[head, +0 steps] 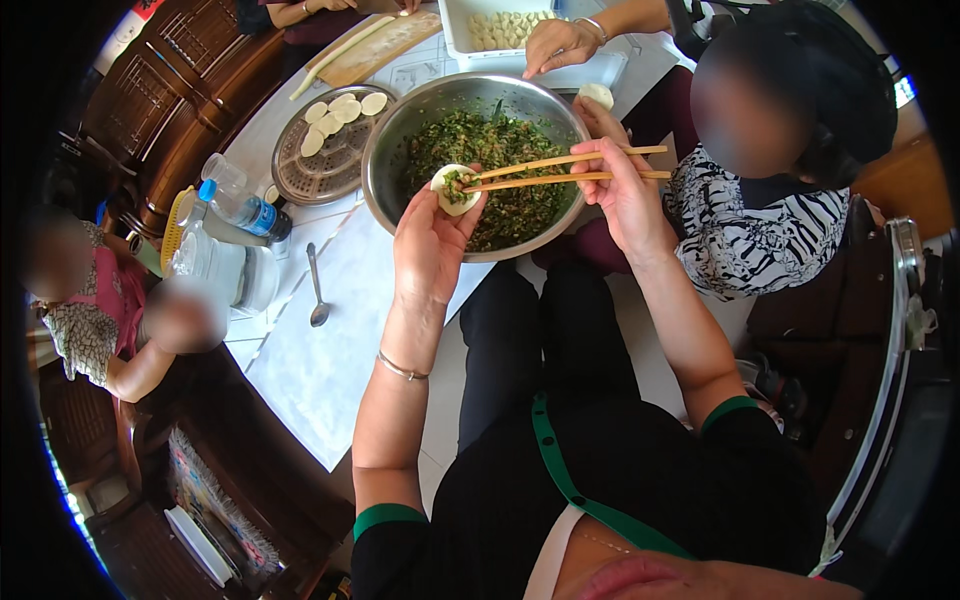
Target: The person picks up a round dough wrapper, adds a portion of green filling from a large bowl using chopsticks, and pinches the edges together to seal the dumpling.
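Observation:
My left hand (431,244) cups a round dumpling wrapper (459,205) above the near left part of a steel bowl. A small heap of green filling (454,182) lies on the wrapper. In my right hand (622,199) is a pair of wooden chopsticks (547,180), whose tips touch the filling on the wrapper. The wide steel bowl (381,161) holds chopped greens mixed with bits of brownish filling (517,139). Part of that mix is hidden behind my left hand and the chopsticks.
Left of the bowl, a perforated steel steamer tray (300,176) carries several wrappers (345,111). A spoon (319,311), bottles (240,210) and a dough strip (330,64) by a wooden board (390,49) lie around. A co-worker's hand (562,45) nears a white container (454,37) of dumplings; another holds a wrapper (596,94).

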The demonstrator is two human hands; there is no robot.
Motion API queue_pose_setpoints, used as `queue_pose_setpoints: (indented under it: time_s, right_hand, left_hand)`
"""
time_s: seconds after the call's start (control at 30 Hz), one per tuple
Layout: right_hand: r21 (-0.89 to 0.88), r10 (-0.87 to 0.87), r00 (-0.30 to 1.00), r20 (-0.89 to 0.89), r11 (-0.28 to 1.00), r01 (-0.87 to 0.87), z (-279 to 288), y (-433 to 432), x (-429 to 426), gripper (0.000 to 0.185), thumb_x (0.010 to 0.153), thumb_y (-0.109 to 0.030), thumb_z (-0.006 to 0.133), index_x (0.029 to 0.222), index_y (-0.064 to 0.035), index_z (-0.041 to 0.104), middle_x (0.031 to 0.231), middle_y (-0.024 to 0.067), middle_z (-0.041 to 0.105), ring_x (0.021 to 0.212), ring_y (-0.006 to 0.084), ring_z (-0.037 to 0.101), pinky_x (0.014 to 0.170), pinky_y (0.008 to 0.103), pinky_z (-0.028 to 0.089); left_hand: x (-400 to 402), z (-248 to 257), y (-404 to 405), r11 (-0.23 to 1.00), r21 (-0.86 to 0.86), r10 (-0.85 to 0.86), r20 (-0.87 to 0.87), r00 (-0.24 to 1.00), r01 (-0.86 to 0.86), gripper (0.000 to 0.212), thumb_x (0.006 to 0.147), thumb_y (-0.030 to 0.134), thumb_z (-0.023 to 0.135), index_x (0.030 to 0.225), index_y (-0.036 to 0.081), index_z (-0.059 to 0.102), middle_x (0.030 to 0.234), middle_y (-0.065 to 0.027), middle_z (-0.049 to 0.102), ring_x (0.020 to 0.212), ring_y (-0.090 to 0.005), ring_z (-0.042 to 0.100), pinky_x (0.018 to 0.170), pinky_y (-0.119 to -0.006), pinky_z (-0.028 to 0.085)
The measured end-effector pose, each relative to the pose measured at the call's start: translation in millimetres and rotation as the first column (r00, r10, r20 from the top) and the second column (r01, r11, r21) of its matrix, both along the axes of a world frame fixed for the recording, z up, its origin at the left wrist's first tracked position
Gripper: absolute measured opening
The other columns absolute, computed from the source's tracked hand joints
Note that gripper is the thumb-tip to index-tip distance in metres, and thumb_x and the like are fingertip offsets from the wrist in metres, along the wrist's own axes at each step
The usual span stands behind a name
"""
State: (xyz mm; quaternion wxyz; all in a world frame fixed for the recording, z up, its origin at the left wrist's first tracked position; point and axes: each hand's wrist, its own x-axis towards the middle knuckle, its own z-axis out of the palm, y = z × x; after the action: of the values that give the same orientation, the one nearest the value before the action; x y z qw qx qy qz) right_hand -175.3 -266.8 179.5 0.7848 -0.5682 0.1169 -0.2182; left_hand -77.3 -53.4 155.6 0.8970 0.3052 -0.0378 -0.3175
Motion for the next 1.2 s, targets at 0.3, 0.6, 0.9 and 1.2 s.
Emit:
queue_pose_setpoints:
  time_s: [0.3, 0.6, 0.9, 1.2]
  right_hand:
    - [-0.135, -0.032, 0.999, -0.005, 0.990, 0.031, 40.6, 15.4, 5.6, 0.028, 0.103, -0.020, 0.046, 0.106, 0.0014, 0.064, 0.082, 0.0101, 0.066, 0.059, 0.0095, 0.058, 0.050, 0.0210, 0.049]
    - [-0.324, -0.010, 1.000, 0.013, 0.946, 0.013, 70.1, 35.4, 3.0, 0.030, 0.103, -0.020, 0.047, 0.100, 0.0028, 0.066, 0.080, 0.0107, 0.066, 0.057, 0.0088, 0.058, 0.049, 0.0202, 0.049]
    - [-0.403, -0.033, 0.998, 0.058, 0.913, 0.053, 83.1, 35.5, -3.6, 0.036, 0.105, -0.021, 0.039, 0.104, 0.0053, 0.064, 0.083, 0.0139, 0.067, 0.060, 0.0108, 0.056, 0.052, 0.0216, 0.048]
    - [-0.350, -0.002, 0.998, 0.071, 0.936, 0.027, 81.6, 33.4, -1.4, 0.035, 0.105, -0.022, 0.041, 0.105, 0.0040, 0.064, 0.085, 0.0119, 0.065, 0.060, 0.0104, 0.058, 0.055, 0.0225, 0.051]
  left_hand:
    - [1.0, 8.9, -2.3, 0.997, 0.055, 0.062, -0.003, 0.998, -0.062, 0.022, 0.101, 0.010, 0.046, 0.119, -0.001, 0.053, 0.121, -0.0188, 0.061, 0.114, -0.0239, 0.059, 0.100, -0.035, 0.051]
    - [7.5, 10.4, -1.6, 0.992, 0.089, 0.099, -0.045, 0.994, -0.095, 0.016, 0.098, 0.002, 0.051, 0.113, 0.002, 0.056, 0.118, -0.0161, 0.064, 0.108, -0.0209, 0.062, 0.093, -0.031, 0.054]
    - [13.2, 9.0, 3.0, 0.993, 0.029, 0.116, -0.087, 0.990, -0.114, 0.016, 0.098, 0.003, 0.049, 0.113, 0.000, 0.056, 0.113, -0.0127, 0.062, 0.108, -0.0232, 0.062, 0.097, -0.037, 0.055]
    - [12.2, 17.3, 7.1, 0.994, 0.040, 0.104, -0.107, 0.989, -0.100, 0.023, 0.101, 0.010, 0.044, 0.117, -0.003, 0.054, 0.114, -0.0156, 0.062, 0.109, -0.0278, 0.062, 0.097, -0.039, 0.054]
